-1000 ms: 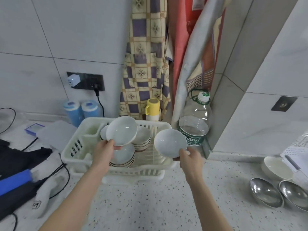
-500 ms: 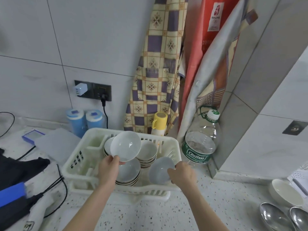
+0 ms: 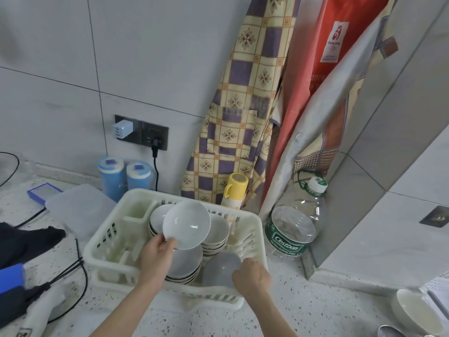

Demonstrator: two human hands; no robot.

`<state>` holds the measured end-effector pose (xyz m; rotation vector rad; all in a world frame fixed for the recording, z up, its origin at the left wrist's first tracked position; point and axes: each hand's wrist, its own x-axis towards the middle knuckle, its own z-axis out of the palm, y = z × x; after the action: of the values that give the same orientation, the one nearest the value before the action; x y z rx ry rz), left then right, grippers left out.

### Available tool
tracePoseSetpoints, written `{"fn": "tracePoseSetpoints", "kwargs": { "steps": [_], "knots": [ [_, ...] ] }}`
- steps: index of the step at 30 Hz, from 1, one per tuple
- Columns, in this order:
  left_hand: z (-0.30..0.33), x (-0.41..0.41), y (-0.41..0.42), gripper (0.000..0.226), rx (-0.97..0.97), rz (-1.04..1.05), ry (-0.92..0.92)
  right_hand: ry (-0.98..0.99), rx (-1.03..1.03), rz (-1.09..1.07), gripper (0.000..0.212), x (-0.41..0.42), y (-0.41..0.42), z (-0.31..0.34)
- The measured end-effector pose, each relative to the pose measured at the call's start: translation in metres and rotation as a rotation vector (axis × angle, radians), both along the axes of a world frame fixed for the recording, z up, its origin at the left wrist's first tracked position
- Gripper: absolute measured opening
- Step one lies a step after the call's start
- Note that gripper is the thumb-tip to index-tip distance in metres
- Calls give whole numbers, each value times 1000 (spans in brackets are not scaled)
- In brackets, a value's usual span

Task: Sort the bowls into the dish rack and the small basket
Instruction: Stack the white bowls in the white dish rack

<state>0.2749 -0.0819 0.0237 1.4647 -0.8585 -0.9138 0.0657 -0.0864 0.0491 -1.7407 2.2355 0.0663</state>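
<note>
A cream plastic dish rack (image 3: 251,223) stands on the speckled counter and holds three stacks of white bowls (image 3: 216,233). My left hand (image 3: 155,259) pinches the rim of a white bowl (image 3: 187,224), tilted up above the stacks. My right hand (image 3: 251,278) grips another white bowl (image 3: 221,268) down inside the rack's front right corner. A cream bowl (image 3: 413,312) sits at the far right by the white basket (image 3: 437,285), which is cut off by the frame.
A large water bottle (image 3: 295,224) stands right of the rack, a yellow cup (image 3: 235,188) behind it. Two blue canisters (image 3: 124,176), a clear lid (image 3: 77,207) and cables lie to the left. A steel bowl (image 3: 391,332) shows at the bottom right. Aprons hang on the wall.
My right hand has lowered its bowl from above the rack's right edge down into the front right corner. My left hand has kept its bowl raised over the stacks.
</note>
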Motion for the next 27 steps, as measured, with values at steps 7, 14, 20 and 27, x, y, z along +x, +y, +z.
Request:
{"fn": "tracePoseSetpoints", "kwargs": {
  "steps": [7,14,20,27],
  "knots": [
    [-5,-2,4,24,-33,-1,-13,64,94,60,29,-4,-6,-5],
    [-8,-1,2,31,-29,20,40,178,117,108,31,5,-6,-7],
    [-7,-2,2,29,-27,22,43,117,-8,48,27,0,1,-12],
    [-6,-3,4,30,-40,-6,23,117,57,120,29,-4,-1,-9]
  ]
}}
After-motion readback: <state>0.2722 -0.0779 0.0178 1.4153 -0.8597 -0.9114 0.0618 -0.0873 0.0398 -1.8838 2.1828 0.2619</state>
